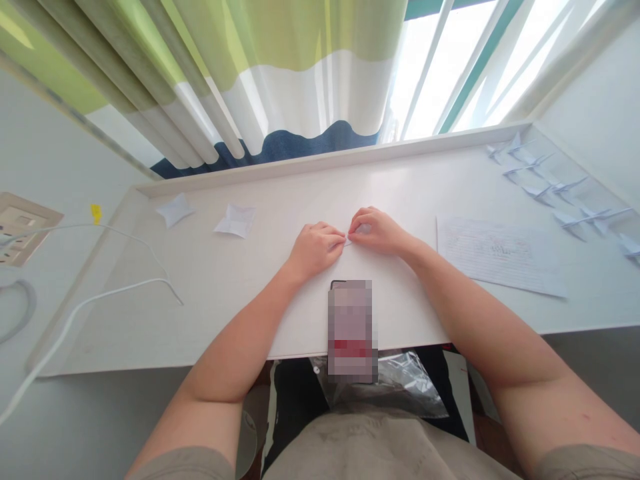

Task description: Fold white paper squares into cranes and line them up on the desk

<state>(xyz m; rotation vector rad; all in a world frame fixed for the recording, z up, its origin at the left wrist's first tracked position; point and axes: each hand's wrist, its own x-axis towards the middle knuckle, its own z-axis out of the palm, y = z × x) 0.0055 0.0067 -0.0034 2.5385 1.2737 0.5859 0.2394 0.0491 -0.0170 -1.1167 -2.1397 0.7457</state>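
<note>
So we're at a long, white, rectangular desk with a raised lip at the back (pixel 310 190), and right behind it hangs a green, white and navy fabric curtain (pixel 310 93). To our right on the desktop there's a flat white paper sheet covered in lines of marks (pixel 493 257), too small to read. Near the front edge, between our forearms, is a pixelated rectangular slab (pixel 350 320), phone-like but we can't swear to it.

Both hands are up near the middle of the desk, fingertips nearly meeting. Left hand (pixel 315 248) has its fingers bunched together, tips pinched on the paper; right hand (pixel 376 231) has thumb and index pressed together on it too.

Over to the left sit two pointy-cornered folded white paper pieces (pixel 236 221), apart from each other, and along the right edge there's a cluster of winged, folded white paper figures (pixel 570 224).

Tiniest of all is the small white paper sliver (pixel 349 243) between our fingertips, mostly hidden. Our tips for this bit: keep the left pinch steady, line up edges before pressing, work the crease with the right fingertips, and go easy, since thin paper could slip or tear.
</note>
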